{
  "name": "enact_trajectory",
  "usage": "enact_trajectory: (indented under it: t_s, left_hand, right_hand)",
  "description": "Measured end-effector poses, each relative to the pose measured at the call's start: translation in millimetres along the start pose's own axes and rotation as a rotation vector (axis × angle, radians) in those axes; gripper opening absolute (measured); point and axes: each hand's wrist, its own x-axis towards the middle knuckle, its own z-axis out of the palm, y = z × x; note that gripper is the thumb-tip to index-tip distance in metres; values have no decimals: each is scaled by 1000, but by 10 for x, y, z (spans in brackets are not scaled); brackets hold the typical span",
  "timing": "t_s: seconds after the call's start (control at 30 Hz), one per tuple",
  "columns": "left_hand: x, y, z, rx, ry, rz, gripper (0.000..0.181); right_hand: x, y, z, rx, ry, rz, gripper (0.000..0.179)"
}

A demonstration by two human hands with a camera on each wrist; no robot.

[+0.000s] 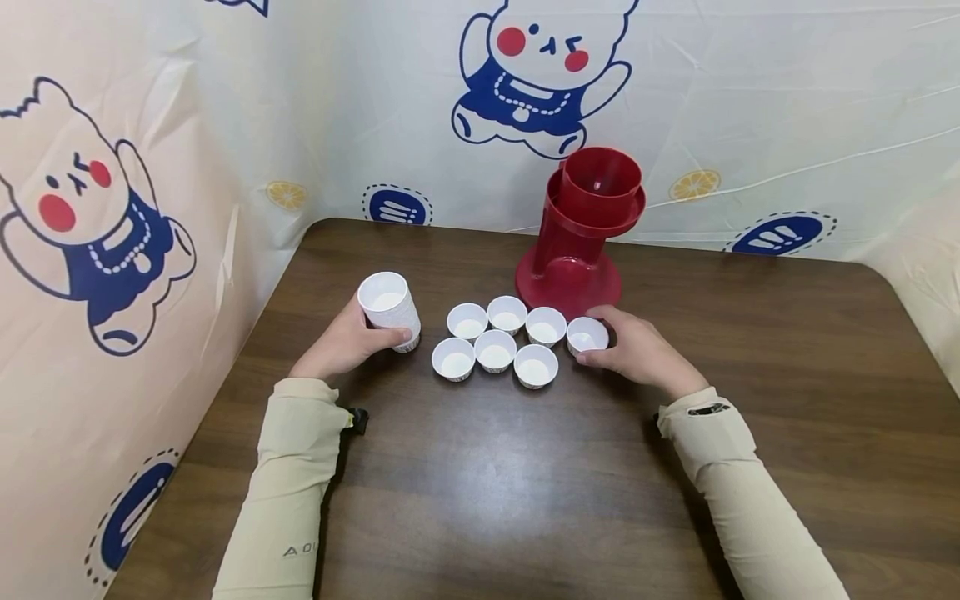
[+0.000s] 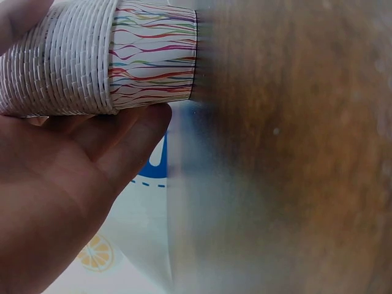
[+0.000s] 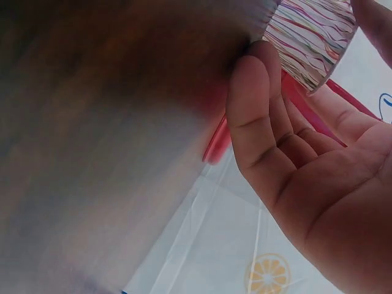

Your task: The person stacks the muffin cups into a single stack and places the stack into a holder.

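Note:
On the left of the table, my left hand point(image 1: 348, 337) grips a stack of white paper baking cups point(image 1: 390, 304). The left wrist view shows the stack's ridged rims and the lowest cup's wavy coloured stripes point(image 2: 153, 55). At the right end of a group of single cups, my right hand point(image 1: 633, 346) holds one striped paper cup point(image 1: 587, 335) between thumb and fingers. That cup point(image 3: 312, 40) stands upright at the table surface. The other single cups point(image 1: 495, 351) stand mouth up in two rows between my hands.
Behind the right-hand cups stands a red plastic device point(image 1: 573, 267) with a round base and a wide cylindrical top. The brown wooden table point(image 1: 487, 500) meets a printed cloth backdrop point(image 1: 360, 108) at the back and left.

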Motion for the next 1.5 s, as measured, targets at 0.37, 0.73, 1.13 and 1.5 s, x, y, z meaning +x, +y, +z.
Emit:
enact_trajectory:
  t_s: [0.37, 0.73, 1.13, 1.5]
  left_hand:
    - [9, -18, 13, -22, 4, 5, 85]
    - [11, -52, 0, -1, 14, -9, 86]
    - [49, -61, 37, -8, 39, 1, 86]
    - [42, -37, 9, 51, 20, 6, 85]
  right_hand:
    - [-99, 35, -55, 20, 64, 3, 59]
    - [-153, -2, -130, 181, 132, -5, 58]
    - [-84, -214, -174, 279, 165, -71, 60]
    - [116, -679, -134, 338, 145, -200, 63]
